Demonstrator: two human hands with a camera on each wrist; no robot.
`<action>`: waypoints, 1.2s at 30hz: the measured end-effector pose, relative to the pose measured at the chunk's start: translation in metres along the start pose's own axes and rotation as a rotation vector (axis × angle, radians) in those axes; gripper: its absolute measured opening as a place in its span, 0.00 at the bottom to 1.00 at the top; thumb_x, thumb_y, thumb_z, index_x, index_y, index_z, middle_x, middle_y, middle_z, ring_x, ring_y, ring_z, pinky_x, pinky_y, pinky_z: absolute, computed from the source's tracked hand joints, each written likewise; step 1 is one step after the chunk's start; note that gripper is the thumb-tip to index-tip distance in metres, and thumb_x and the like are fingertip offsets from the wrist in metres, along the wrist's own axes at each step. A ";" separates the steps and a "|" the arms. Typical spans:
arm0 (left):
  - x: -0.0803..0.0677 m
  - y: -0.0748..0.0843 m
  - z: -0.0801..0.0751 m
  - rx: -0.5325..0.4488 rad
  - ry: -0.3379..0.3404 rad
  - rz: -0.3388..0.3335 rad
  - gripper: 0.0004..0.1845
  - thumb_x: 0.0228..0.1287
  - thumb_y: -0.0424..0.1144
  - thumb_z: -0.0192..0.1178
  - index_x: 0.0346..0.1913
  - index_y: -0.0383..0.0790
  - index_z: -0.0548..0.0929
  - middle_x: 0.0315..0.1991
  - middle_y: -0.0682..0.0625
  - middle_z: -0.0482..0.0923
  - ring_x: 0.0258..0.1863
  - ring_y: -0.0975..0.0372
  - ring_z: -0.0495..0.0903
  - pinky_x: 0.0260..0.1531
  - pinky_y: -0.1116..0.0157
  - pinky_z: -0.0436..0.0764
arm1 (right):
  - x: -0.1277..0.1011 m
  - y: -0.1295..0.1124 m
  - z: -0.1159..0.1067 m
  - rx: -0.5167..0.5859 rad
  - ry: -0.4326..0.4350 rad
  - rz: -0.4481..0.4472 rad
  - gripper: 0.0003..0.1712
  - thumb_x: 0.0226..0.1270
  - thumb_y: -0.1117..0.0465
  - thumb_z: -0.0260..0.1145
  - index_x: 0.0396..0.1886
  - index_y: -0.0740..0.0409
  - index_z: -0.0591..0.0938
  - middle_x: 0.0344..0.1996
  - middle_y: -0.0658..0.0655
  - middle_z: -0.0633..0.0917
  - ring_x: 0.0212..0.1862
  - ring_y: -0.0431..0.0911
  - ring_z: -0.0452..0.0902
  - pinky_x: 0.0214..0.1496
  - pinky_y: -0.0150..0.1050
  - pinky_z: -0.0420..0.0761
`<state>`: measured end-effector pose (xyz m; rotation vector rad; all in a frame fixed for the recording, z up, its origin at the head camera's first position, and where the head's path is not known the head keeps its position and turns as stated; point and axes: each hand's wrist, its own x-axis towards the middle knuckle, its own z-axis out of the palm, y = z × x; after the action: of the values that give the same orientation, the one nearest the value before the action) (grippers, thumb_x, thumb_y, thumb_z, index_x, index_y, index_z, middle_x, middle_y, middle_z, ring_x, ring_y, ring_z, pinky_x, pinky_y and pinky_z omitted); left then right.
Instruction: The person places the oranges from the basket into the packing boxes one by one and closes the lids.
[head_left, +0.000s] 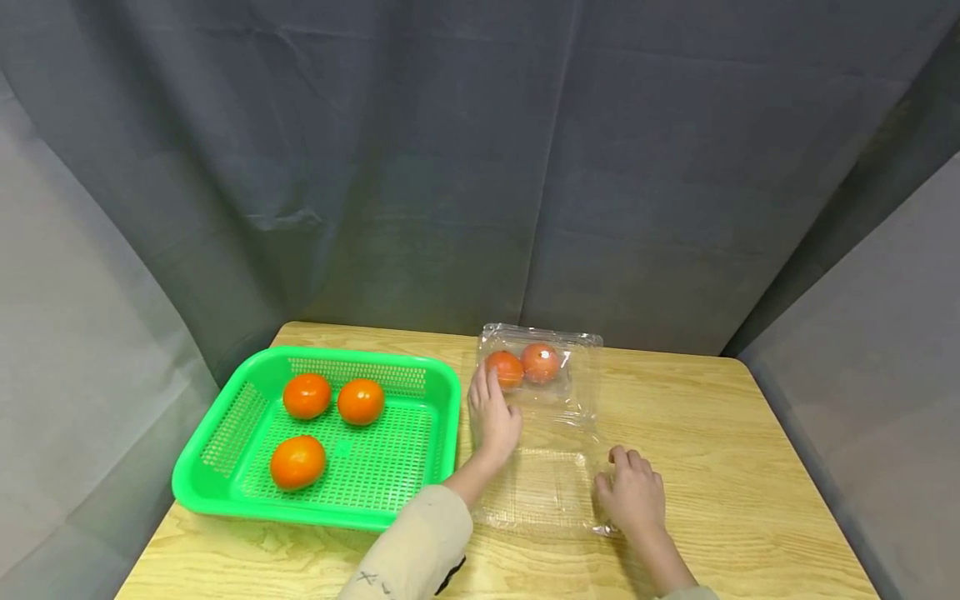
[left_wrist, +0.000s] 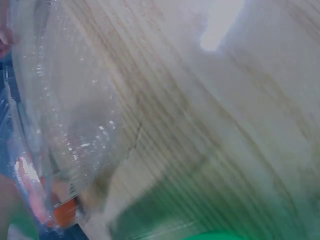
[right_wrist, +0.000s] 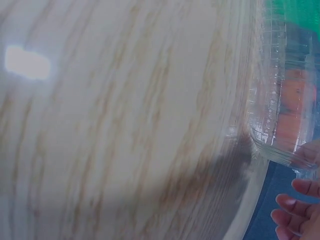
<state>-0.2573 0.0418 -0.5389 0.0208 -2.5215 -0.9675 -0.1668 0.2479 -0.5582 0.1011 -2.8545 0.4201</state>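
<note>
Dark grey curtain [head_left: 420,183] hangs in folds beyond both hands, with pale cloth panels [head_left: 67,317] closing in to either side. Beneath the hands runs a wood-grained, light yellow bench [head_left: 720,442], which shines with a white patch of glare in both wrist views.

Before the left hand [head_left: 497,418] lies the far half of a clear plastic container [head_left: 579,390], carrying two orange fruits. One, the left-hand fruit [head_left: 507,377], sits right at that hand's fingertips; the other, the right-hand fruit [head_left: 540,363], is just beyond and to the right, close beside its neighbour. The left hand's fingers are stretched forward with the thumb spread to the side; whether they touch the fruit I cannot tell. The container's shallow near half [head_left: 536,500] lies flat between the two hands.

At the right edge of that half is the right hand [head_left: 633,493], its fingers loosely bent and apart in the right wrist view; whether it pinches the plastic rim I cannot tell.

To the left of the left hand stands a green basket [head_left: 300,515] with perforated walls. It holds three more orange fruits [head_left: 297,462]: two at the far side, one nearer. A beige sleeve [head_left: 420,542] covers the left forearm.
</note>
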 end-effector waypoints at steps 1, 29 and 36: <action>0.000 0.001 -0.002 0.003 -0.011 0.004 0.38 0.46 0.31 0.60 0.64 0.32 0.61 0.68 0.40 0.53 0.67 0.50 0.53 0.64 0.54 0.54 | 0.000 0.000 0.000 0.000 0.004 -0.001 0.19 0.55 0.58 0.62 0.43 0.65 0.74 0.38 0.64 0.78 0.38 0.57 0.73 0.37 0.51 0.72; 0.016 -0.045 -0.106 0.478 -0.267 0.356 0.24 0.62 0.44 0.50 0.60 0.39 0.68 0.53 0.44 0.69 0.51 0.53 0.66 0.53 0.55 0.66 | 0.000 -0.004 -0.002 0.051 0.000 0.032 0.18 0.54 0.59 0.62 0.42 0.65 0.75 0.36 0.63 0.78 0.39 0.57 0.74 0.36 0.49 0.72; 0.027 -0.083 -0.119 0.599 -0.227 0.352 0.23 0.59 0.43 0.52 0.58 0.41 0.70 0.52 0.45 0.70 0.50 0.51 0.67 0.52 0.52 0.66 | 0.000 -0.003 -0.002 0.056 -0.011 0.043 0.17 0.55 0.59 0.61 0.42 0.64 0.74 0.37 0.63 0.78 0.39 0.57 0.74 0.37 0.49 0.71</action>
<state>-0.2459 -0.1008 -0.5032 -0.3554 -2.7950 -0.0647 -0.1660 0.2460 -0.5559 0.0528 -2.8605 0.5096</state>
